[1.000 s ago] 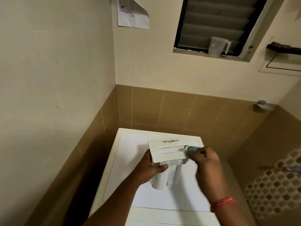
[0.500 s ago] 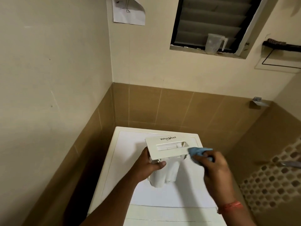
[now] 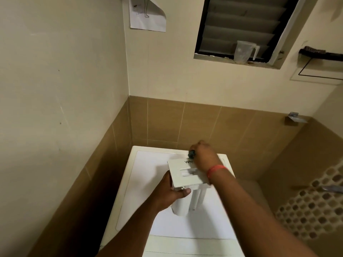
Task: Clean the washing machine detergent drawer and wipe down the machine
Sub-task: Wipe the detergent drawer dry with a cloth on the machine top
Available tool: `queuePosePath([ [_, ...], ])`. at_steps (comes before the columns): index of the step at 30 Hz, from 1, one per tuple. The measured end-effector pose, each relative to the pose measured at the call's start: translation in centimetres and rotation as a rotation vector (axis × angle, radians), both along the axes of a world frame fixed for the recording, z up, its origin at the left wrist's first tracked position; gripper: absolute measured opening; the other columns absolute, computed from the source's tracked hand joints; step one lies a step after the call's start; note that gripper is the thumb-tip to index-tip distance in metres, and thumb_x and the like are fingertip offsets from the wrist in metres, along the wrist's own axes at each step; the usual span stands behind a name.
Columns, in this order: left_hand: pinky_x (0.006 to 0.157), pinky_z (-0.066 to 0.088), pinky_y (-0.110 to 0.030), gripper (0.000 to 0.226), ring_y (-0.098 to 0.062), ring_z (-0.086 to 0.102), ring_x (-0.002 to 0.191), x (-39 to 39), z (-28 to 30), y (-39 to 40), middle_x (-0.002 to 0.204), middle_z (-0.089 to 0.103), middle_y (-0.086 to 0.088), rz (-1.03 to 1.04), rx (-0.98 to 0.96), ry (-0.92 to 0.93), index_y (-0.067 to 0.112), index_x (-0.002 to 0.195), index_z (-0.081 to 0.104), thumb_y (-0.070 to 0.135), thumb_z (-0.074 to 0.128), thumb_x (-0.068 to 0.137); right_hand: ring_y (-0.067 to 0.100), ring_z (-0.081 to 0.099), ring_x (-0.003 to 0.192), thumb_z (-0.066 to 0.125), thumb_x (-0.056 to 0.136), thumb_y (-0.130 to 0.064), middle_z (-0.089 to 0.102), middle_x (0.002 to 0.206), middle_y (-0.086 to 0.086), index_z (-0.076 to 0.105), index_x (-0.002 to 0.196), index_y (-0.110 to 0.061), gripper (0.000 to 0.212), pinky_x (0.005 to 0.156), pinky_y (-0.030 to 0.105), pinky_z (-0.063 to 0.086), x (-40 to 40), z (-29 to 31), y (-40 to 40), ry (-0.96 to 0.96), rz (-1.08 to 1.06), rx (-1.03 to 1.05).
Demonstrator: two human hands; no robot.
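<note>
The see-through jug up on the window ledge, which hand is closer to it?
The right hand. It is raised at the drawer's top edge, below the jug. The left hand grips the drawer lower down, farther away.

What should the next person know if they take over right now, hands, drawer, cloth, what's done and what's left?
Left hand grips the white plastic detergent drawer from its left side, holding it above the white washing machine top.
Right hand holds a small blue cloth at the drawer's far top edge, by the brand lettering.
Done: drawer is out of the machine, front panel being wiped.
Left: finish the drawer, refit it, wipe down the machine; how clean the drawer is cannot be told.
</note>
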State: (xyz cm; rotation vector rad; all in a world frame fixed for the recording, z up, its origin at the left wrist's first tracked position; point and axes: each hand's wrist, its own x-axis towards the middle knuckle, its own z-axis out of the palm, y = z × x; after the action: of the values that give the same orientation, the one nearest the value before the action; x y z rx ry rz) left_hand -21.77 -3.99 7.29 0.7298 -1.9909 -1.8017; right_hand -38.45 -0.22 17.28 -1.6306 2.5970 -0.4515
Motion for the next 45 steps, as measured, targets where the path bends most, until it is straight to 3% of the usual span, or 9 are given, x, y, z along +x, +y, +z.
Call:
queuePosePath([
  [4,0.087,0.046,-0.009,0.051,0.006,0.061,0.103,-0.1,-0.6,-0.1,0.115,0.062,0.016,0.030,-0.042,-0.051,0.026,0.123,0.050,0.008,0.076,0.083,0.031,0.060,0.099,0.056,0.079,0.002,0.059,0.108,0.010,0.074,0.096,-0.015,0.030,0.084,0.031,0.048,6.7,-0.9,-3.4,0.006,0.238,0.035],
  [9,0.090,0.038,-0.004,0.069,0.002,0.054,0.114,-0.5,-0.2,-0.3,0.118,0.051,0.019,0.020,-0.099,-0.078,0.027,0.136,0.036,0.014,0.076,0.082,0.036,0.058,0.106,0.055,0.087,-0.003,0.055,0.118,0.016,0.071,0.107,-0.006,0.026,0.089,0.038,0.051,8.0,0.5,-4.9,0.156,0.291,0.188],
  [12,0.074,0.040,0.002,0.055,0.004,0.055,0.102,-0.6,-0.1,-0.2,0.109,0.052,0.019,0.025,-0.029,-0.058,0.019,0.129,0.043,0.001,0.072,0.086,0.035,0.057,0.103,0.056,0.086,-0.003,0.055,0.114,0.015,0.071,0.105,-0.005,0.025,0.086,0.038,0.049,8.6,2.2,-2.7,0.182,0.366,0.255],
  [16,0.072,0.045,-0.006,0.032,-0.002,0.055,0.094,0.0,-0.5,-0.4,0.098,0.054,0.006,-0.023,-0.024,-0.020,0.012,0.116,0.047,0.003,0.063,0.090,0.026,0.050,0.097,0.053,0.085,-0.009,0.051,0.102,0.005,0.071,0.107,-0.019,0.029,0.079,0.033,0.045,10.1,2.9,3.0,0.137,0.399,0.149],
  [21,0.101,0.048,-0.025,0.061,0.001,0.059,0.119,-0.2,0.5,-0.3,0.125,0.066,0.015,-0.009,0.004,0.075,0.027,0.132,0.052,0.025,0.078,0.077,0.008,0.042,0.082,0.051,0.059,0.013,0.051,0.088,-0.005,0.070,0.092,-0.029,0.057,0.070,0.013,0.038,8.3,1.3,9.4,0.072,0.348,-0.104],
  [26,0.109,0.044,-0.047,0.076,-0.008,0.057,0.125,-0.1,-0.6,-1.1,0.133,0.061,0.016,0.010,0.042,0.023,0.038,0.136,0.047,0.040,0.086,0.071,0.003,0.051,0.074,0.058,0.050,0.032,0.053,0.083,-0.005,0.075,0.083,-0.012,0.058,0.079,-0.007,0.029,1.7,0.2,13.6,0.060,-0.042,-0.343],
  [29,0.110,0.043,-0.045,0.079,-0.007,0.056,0.126,-0.2,-0.2,-0.8,0.134,0.060,0.016,0.017,0.046,0.009,0.035,0.137,0.046,0.039,0.087,0.070,0.007,0.056,0.076,0.058,0.065,0.029,0.055,0.086,0.002,0.074,0.086,-0.005,0.044,0.072,-0.002,0.036,-1.6,0.6,14.6,-0.050,-0.299,-0.406],
  [32,0.109,0.044,-0.044,0.077,-0.006,0.056,0.125,-0.1,-0.3,-0.3,0.134,0.060,0.014,0.006,0.030,0.018,0.031,0.138,0.046,0.030,0.085,0.073,0.035,0.058,0.084,0.057,0.077,0.015,0.061,0.092,0.017,0.073,0.093,-0.002,0.028,0.069,0.025,0.037,-4.8,0.4,12.9,-0.095,-0.446,-0.347],
  [45,0.105,0.048,-0.042,0.069,-0.013,0.059,0.123,0.7,-0.6,0.2,0.130,0.064,0.006,-0.007,-0.040,-0.012,0.023,0.136,0.047,0.019,0.082,0.077,0.023,0.068,0.093,0.054,0.074,0.003,0.074,0.094,0.009,0.074,0.080,-0.014,0.027,0.076,0.026,0.049,0.5,1.3,-2.4,-0.209,0.093,0.141],
])
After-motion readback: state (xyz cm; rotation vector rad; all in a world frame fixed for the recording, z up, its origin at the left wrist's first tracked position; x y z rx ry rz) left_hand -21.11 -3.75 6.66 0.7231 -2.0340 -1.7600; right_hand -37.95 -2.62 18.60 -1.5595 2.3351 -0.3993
